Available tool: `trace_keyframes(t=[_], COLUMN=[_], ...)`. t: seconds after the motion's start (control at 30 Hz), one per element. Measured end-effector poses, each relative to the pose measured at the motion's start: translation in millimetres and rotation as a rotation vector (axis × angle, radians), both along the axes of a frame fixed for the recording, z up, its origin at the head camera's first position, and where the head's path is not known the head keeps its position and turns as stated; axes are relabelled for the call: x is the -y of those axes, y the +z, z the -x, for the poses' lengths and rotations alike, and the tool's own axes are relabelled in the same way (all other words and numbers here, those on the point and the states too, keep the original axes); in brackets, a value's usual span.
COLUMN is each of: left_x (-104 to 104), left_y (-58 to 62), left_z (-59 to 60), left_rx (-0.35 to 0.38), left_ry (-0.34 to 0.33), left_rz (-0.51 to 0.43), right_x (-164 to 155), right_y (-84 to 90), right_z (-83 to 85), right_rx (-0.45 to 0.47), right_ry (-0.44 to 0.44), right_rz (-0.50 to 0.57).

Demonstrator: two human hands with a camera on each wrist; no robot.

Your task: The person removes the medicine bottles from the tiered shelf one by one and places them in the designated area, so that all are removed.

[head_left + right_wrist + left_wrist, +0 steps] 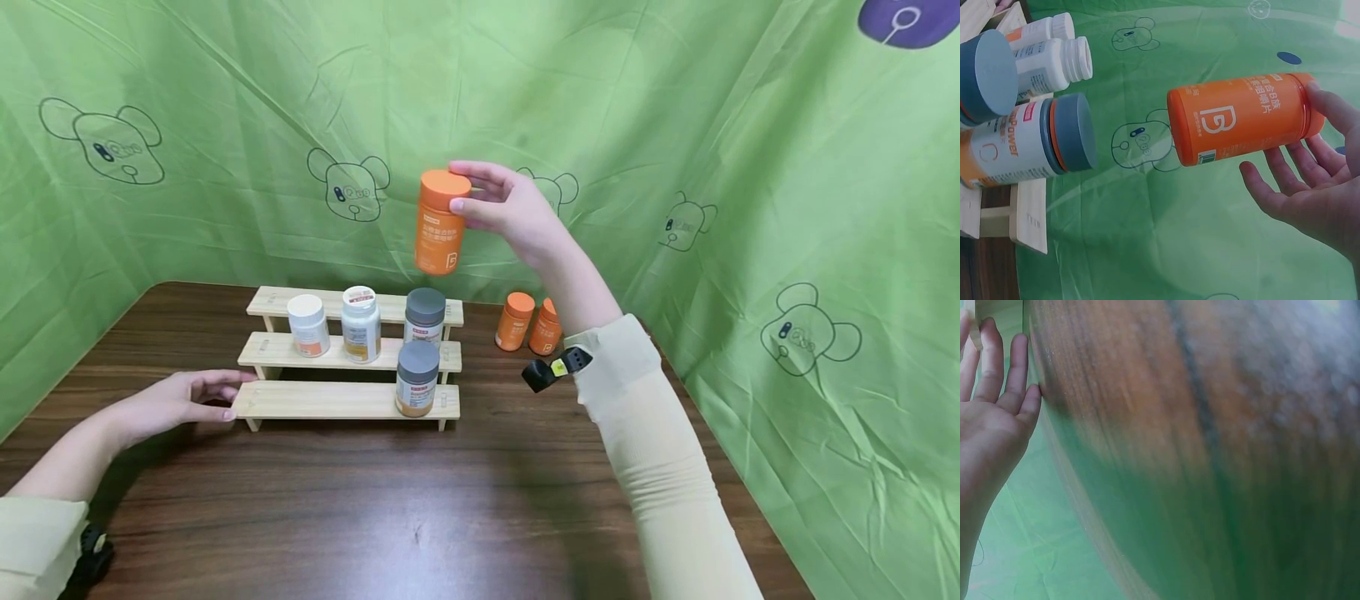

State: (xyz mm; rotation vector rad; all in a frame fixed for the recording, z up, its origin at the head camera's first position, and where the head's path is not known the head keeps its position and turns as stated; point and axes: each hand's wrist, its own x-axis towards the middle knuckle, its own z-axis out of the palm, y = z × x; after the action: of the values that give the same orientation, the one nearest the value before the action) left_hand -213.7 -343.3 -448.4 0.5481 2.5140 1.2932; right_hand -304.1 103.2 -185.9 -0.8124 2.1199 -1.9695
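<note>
My right hand (510,204) grips an orange bottle (439,237) by its cap, thumb on one side and fingers on the other. The bottle hangs upright in the air above the back of a three-tier wooden rack (315,402). In the right wrist view its printed label shows below the cap. My left hand (176,402) holds the left end of the rack's lowest step, thumb in front and fingers behind. On the rack stand two white bottles (308,327) and two jars with grey-blue lids (417,379), one on the lowest step at the right.
Two more orange bottles (514,322) stand on the dark wood table (420,517) right of the rack, one partly behind my right forearm. A green cloth (247,108) with bear drawings surrounds the table at the back and sides.
</note>
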Motion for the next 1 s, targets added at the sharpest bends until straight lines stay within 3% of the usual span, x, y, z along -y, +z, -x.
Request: trace_keyframes(t=[1.0], left_x=[0], left_y=[-0.1], left_z=[-1.6], left_rx=[0.019], left_ry=[0.023], left_rz=[-0.001], right_x=[-98], right_y=[-12.8], right_z=[-7.0], right_rx=[-0.003], right_ry=[-0.032], right_rz=[0.138])
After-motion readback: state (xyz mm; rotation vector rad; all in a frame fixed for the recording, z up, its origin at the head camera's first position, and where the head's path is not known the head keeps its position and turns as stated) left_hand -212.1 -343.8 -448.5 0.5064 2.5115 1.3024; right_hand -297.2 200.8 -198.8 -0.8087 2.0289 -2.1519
